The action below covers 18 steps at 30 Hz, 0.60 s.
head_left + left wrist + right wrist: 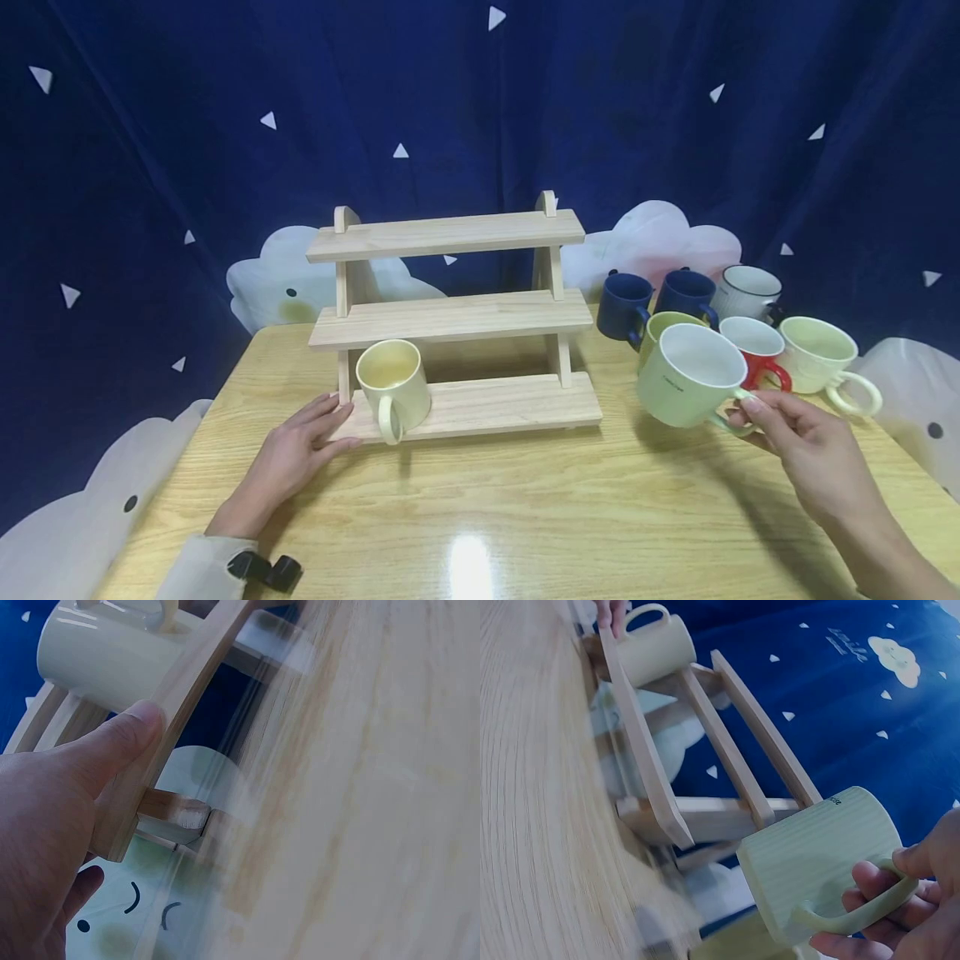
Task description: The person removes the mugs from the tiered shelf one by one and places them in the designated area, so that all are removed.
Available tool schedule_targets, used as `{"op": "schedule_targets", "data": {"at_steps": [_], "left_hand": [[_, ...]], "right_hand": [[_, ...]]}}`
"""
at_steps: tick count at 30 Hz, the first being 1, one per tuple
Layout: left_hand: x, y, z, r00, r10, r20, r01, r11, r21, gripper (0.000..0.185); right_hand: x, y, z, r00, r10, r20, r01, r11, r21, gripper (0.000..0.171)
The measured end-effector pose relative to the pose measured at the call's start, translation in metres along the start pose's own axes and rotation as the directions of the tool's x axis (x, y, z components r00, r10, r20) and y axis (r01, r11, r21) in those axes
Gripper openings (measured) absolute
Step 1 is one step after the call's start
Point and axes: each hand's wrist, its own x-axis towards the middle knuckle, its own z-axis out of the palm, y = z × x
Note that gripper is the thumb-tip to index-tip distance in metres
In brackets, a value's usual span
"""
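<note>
A three-tier wooden display shelf [480, 408] stands on the table. My left hand [296, 442] holds the left end of its lowest board, thumb along the front edge [142, 712] and the other fingers at the board's end. Just beside that hand, a cream mug [393, 387] sits upright on the lowest tier, handle toward me. Over at the right, my right hand [810, 450] pinches the handle of a pale green mug [686, 379], raised above the table and slightly tilted. Ribbed sides of this mug [821, 862] show in the right wrist view.
Behind the held mug stand several others: two navy mugs [624, 307], a white one with a dark rim [747, 292], a red-handled one [752, 340], a pale green one [817, 354] and a partly hidden olive one [660, 325]. A dark blue curtain [450, 100] hangs behind.
</note>
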Motion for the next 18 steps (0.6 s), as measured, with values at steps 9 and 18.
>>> {"op": "schedule_targets", "data": {"at_steps": [9, 18], "left_hand": [[-0.001, 0.0, 0.0, 1.0, -0.013, 0.012, 0.013, 1.0, -0.004, 0.057], [0.0, 0.0, -0.001, 0.999, -0.023, 0.022, 0.024, 1.0, -0.011, 0.058]], "right_hand": [[-0.009, 0.019, -0.025, 0.999, -0.039, -0.026, 0.044, 0.962, 0.268, 0.019], [-0.016, 0.036, -0.046, 0.994, -0.095, -0.048, 0.106, 0.88, 0.464, 0.026]]}}
